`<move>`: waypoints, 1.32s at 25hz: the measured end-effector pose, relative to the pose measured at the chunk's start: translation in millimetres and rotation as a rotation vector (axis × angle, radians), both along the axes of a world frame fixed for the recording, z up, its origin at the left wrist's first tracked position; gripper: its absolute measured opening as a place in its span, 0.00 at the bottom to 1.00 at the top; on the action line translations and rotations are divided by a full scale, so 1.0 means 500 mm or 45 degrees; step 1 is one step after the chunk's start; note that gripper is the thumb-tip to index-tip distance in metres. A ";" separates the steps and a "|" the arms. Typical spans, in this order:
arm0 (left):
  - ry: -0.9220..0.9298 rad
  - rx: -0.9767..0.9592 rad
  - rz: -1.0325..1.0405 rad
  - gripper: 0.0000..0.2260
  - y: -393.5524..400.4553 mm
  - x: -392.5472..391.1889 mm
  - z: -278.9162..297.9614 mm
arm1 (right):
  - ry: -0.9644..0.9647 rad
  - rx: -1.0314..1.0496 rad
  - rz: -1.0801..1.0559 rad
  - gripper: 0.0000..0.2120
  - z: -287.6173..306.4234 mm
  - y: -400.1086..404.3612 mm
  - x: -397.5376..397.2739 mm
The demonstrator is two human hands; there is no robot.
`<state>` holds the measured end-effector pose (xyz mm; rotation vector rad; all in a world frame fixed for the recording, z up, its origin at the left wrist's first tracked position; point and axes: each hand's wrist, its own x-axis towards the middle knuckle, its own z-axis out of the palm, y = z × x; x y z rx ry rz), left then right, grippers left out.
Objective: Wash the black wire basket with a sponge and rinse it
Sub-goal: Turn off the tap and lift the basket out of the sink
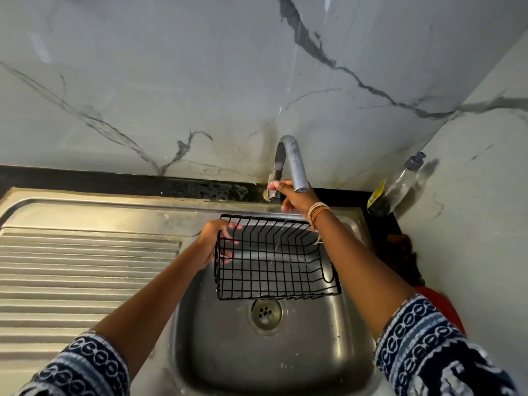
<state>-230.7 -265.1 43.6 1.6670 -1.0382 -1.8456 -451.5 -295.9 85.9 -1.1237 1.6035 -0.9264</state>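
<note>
The black wire basket [274, 258] hangs tilted over the steel sink basin [328, 338], its open side facing me. My left hand [215, 241] grips its left end, fingers curled through the wires. A thin stream of water falls from the curved tap spout [295, 164] into the basket. My right hand [294, 195] reaches behind the spout and holds the tap handle [273, 187] at its base. No sponge is in view.
A ribbed steel draining board [85, 270] lies to the left of the basin. A clear soap bottle [400, 187] with a grey pump leans in the back right corner against the marble wall. The drain [266, 311] sits below the basket.
</note>
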 end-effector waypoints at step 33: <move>0.552 0.554 -0.118 0.35 0.384 0.019 0.119 | -2.132 -0.012 -0.595 0.11 0.070 0.558 0.046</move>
